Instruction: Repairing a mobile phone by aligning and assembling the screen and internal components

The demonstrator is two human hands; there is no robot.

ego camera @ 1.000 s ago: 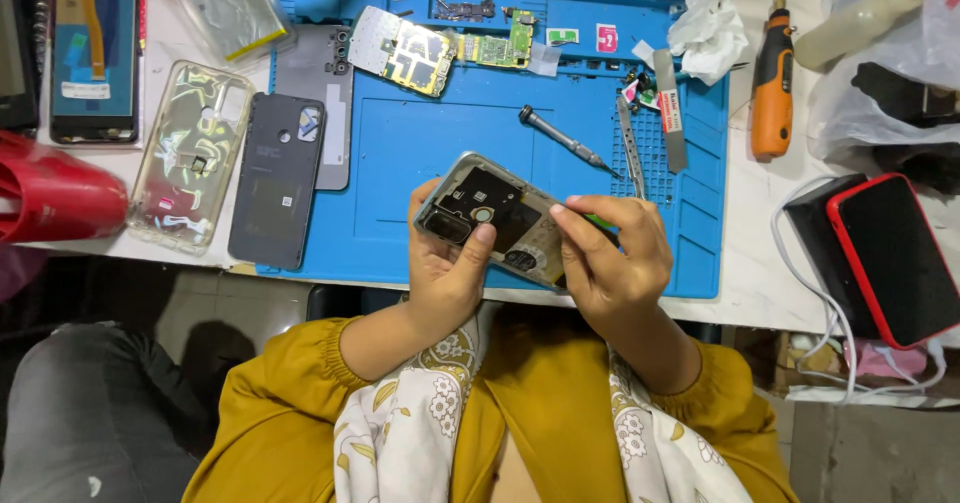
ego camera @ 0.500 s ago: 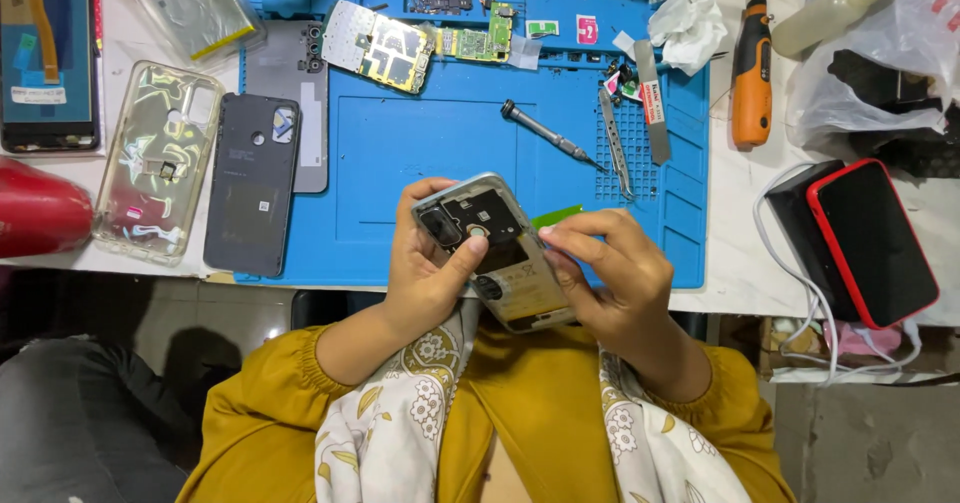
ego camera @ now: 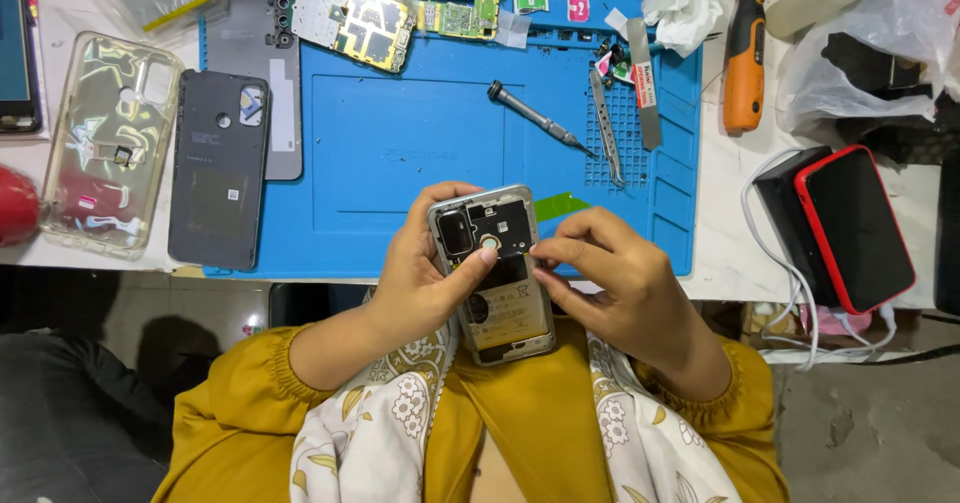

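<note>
An opened phone (ego camera: pixel 492 275) with its back cover off shows a black inner plate and a battery. I hold it upright over the table's near edge, close to my chest. My left hand (ego camera: pixel 425 273) grips its left side, thumb pressed on the black plate near the camera. My right hand (ego camera: pixel 610 278) holds the right edge, with fingertips pinched at the plate's side. A green strip (ego camera: pixel 560 205) shows just behind the phone, on the blue work mat (ego camera: pixel 400 143).
On the mat lie a screwdriver (ego camera: pixel 535 118), tweezers (ego camera: pixel 605 128) and circuit boards (ego camera: pixel 360 18). A dark back cover (ego camera: pixel 215 183) and clear case (ego camera: pixel 105 143) lie left. An orange electric driver (ego camera: pixel 745 58), plastic bags and a red-edged phone (ego camera: pixel 860 228) sit right.
I have turned the phone from tilted to upright and drawn it closer to my body. My right hand moved from its lower end to its right edge.
</note>
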